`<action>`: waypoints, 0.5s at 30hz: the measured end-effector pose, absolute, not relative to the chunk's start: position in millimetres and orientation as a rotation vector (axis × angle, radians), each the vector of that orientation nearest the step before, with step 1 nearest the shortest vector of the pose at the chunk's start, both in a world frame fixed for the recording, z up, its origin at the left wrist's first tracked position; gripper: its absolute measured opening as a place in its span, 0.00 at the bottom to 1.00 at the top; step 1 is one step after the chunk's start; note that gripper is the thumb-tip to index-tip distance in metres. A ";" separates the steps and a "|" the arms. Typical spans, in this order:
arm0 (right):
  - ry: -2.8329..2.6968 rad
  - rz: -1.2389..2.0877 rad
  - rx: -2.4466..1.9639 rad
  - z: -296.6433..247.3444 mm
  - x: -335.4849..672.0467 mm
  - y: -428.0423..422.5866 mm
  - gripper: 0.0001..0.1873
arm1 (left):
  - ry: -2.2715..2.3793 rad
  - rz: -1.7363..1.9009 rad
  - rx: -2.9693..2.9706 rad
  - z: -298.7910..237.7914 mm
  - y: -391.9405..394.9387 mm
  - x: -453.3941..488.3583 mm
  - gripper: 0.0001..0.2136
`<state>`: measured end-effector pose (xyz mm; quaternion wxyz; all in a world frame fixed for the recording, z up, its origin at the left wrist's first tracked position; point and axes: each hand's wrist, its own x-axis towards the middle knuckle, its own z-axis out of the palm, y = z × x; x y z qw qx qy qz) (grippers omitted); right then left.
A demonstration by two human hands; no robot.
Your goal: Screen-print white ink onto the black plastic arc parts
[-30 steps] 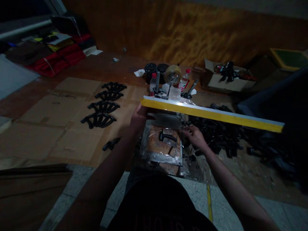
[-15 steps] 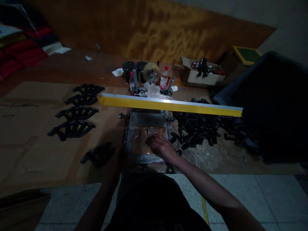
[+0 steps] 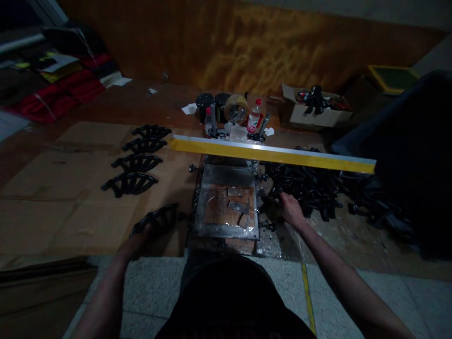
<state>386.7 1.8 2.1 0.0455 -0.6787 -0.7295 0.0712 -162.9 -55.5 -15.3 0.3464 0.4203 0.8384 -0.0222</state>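
Note:
On the cardboard at my left, my left hand (image 3: 140,239) has its fingers closed at the lower edge of a black curved, ribbed plastic part (image 3: 160,219); the fingertips are dark. My right hand (image 3: 292,210) reaches to the near left edge of a heap of black plastic parts (image 3: 300,181), its fingers pinched on a dark piece (image 3: 271,201) there. Between my hands lies a flat metal-framed plate (image 3: 226,231). Its brown, film-covered middle carries small metal blocks (image 3: 238,207), with neither hand on them.
A yellow-and-silver bar (image 3: 275,154) crosses above the plate. Several similar ribbed parts (image 3: 131,183) form a column on the cardboard (image 3: 77,197). Behind stand a tape roll (image 3: 236,108), a red-capped bottle (image 3: 254,117) and a box (image 3: 314,115). A large dark bin (image 3: 413,179) is at right.
My right hand has left the plate for the heap, uncovering the metal blocks. My left hand has come to the ribbed part, which sits slightly further left on the cardboard. The view has shifted.

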 end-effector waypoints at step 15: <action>-2.637 0.269 -1.531 33.1 249.0 22.1 0.20 | 1.174 1.334 1.209 167.3 54.6 26.2 0.28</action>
